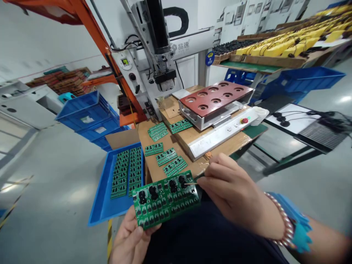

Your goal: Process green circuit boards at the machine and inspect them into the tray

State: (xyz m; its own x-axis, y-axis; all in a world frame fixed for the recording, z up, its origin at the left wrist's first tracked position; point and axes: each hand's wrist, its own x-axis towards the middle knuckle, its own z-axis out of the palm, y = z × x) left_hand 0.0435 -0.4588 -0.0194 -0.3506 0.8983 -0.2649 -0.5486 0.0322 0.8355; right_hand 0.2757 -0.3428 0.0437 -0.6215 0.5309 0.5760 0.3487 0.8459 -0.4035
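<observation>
My left hand (134, 234) grips the lower left corner of a green circuit board (167, 205), tilted towards me, with black blobs along its upper half. Pinched in the fingertips of my right hand (231, 190) is a thin wooden stick (191, 183). Its tip touches the rightmost black blob (182, 182). Beyond the held board, several green boards (166, 157) lie on the brown table (145, 165). A blue bin (103, 198) at the left holds two rows of similar boards.
A machine (165, 69) with a red plate (217, 96) full of round holes stands behind the table. Stacked blue crates (88, 113) are on the left. To the right, a side table (291, 117) bears black cables. Yellow parts (286, 44) fill a far bench.
</observation>
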